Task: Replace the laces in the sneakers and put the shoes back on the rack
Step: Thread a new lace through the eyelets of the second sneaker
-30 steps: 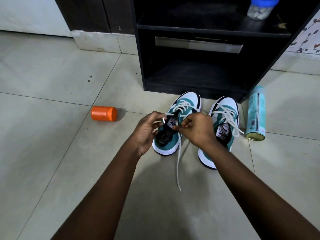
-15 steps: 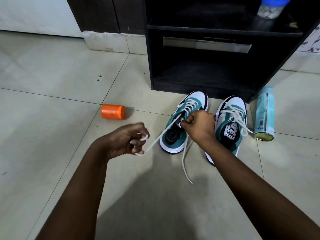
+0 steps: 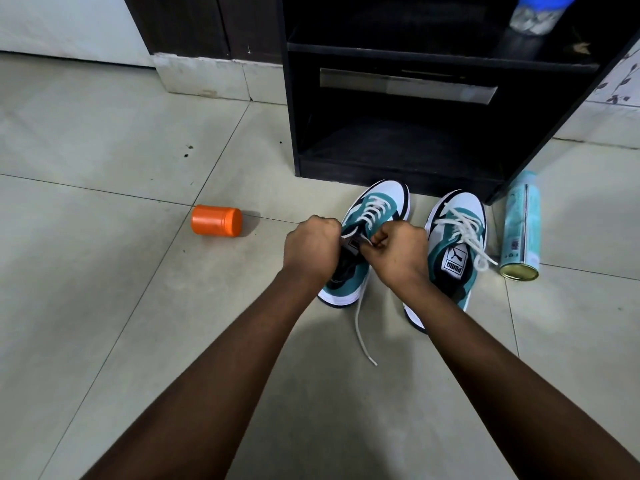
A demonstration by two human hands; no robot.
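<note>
Two teal-and-white sneakers on glossy tiled floor (image 3: 104,306), toes toward the black shoe rack (image 3: 398,57). Left sneaker (image 3: 381,202): woven white lace (image 3: 375,211), one loose end trailing on the tile. Left hand (image 3: 310,245) and right hand (image 3: 398,252) both fisted over its tongue, each pinching lace; fingertips hidden. Right sneaker (image 3: 457,237) laced. Smooth orange cylinder jar (image 3: 216,220) and metal spray can (image 3: 521,226) lie sideways. Jar on rack top cut off.

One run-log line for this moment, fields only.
both hands: left hand, right hand | action: gripping white lace at tongue | object: left teal-and-white sneaker | location: tiled floor, before black rack
</note>
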